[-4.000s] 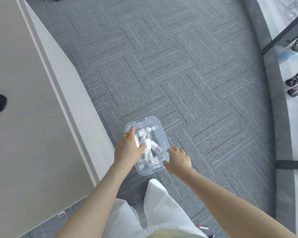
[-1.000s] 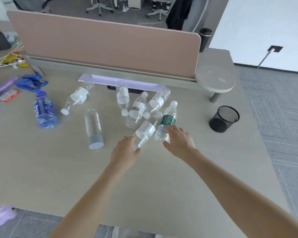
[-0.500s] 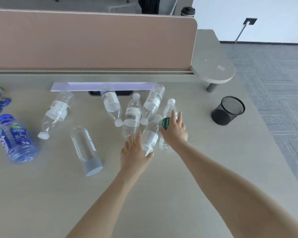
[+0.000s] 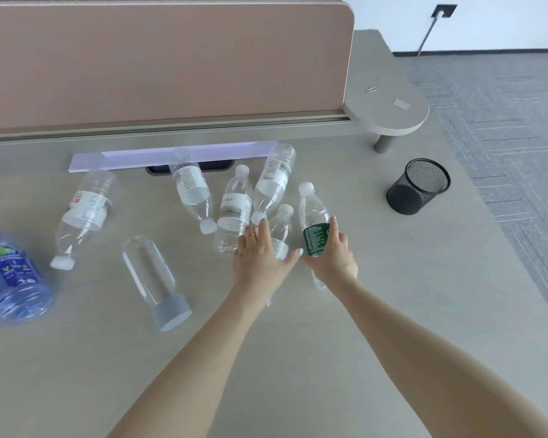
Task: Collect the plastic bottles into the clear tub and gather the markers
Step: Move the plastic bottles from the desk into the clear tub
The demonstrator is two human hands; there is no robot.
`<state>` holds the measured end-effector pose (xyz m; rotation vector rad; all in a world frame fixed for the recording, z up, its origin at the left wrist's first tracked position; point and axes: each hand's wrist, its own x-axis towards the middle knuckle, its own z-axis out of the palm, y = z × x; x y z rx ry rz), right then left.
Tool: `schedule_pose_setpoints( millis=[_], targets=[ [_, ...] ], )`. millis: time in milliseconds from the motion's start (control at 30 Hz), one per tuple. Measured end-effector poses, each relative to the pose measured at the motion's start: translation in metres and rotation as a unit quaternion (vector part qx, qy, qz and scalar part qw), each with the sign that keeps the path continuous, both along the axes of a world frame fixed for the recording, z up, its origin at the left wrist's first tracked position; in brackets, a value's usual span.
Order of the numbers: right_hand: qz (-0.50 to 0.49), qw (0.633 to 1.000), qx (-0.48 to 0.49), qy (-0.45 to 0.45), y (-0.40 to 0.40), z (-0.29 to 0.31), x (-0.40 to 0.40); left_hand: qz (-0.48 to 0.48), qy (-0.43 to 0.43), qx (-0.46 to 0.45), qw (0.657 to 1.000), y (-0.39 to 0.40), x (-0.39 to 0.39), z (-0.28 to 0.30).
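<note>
Several clear plastic bottles lie on the desk point(image 4: 329, 358). My right hand point(image 4: 331, 252) is shut around the green-label bottle point(image 4: 314, 222). My left hand point(image 4: 260, 254) lies flat over a white-capped clear bottle point(image 4: 282, 226), fingers spread. Beside them lie three more white-label bottles point(image 4: 234, 213), point(image 4: 192, 188), point(image 4: 274, 181). Farther left are a red-print bottle point(image 4: 83, 213), a clear tumbler with a grey lid point(image 4: 154, 281) and a blue bottle point(image 4: 11, 279). The clear tub and the markers are out of view.
A black mesh pen cup point(image 4: 419, 186) stands at the right of the desk. A pink divider panel point(image 4: 171, 61) closes off the back, with a pale strip point(image 4: 171, 156) at its foot. A small round shelf point(image 4: 389, 102) juts out at the right; grey carpet point(image 4: 503, 121) lies beyond.
Four seconds ago both hands were at the clear tub of bottles on the floor. Since then they reached the desk; my right hand has closed around the green-label bottle and my left settled on its neighbour.
</note>
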<state>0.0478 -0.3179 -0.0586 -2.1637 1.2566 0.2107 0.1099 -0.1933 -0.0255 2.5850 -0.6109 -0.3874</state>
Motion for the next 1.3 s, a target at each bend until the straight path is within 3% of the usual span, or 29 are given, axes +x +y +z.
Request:
schedule_pose_setpoints(
  millis=[200,400,767,1033,1300],
  targets=[
    [-0.023,0.999,-0.015,0.017,0.002,-0.001,-0.043,0.035,0.053,0.082,0.995,-0.022,0.007,-0.024],
    [-0.051,0.999,-0.006,0.002,0.006,0.0,-0.071,0.024,0.049,0.087,0.995,-0.008,0.003,-0.029],
    [-0.107,0.989,0.092,-0.031,0.031,0.012,-0.112,0.024,0.186,-0.022,0.982,0.032,-0.058,-0.012],
    [-0.158,0.975,0.105,-0.114,0.048,0.034,-0.17,0.009,0.22,-0.083,0.972,0.028,-0.106,0.013],
    [-0.216,0.96,0.069,-0.162,0.026,0.055,-0.234,-0.077,0.221,-0.096,0.967,-0.008,-0.162,0.033]
  ],
)
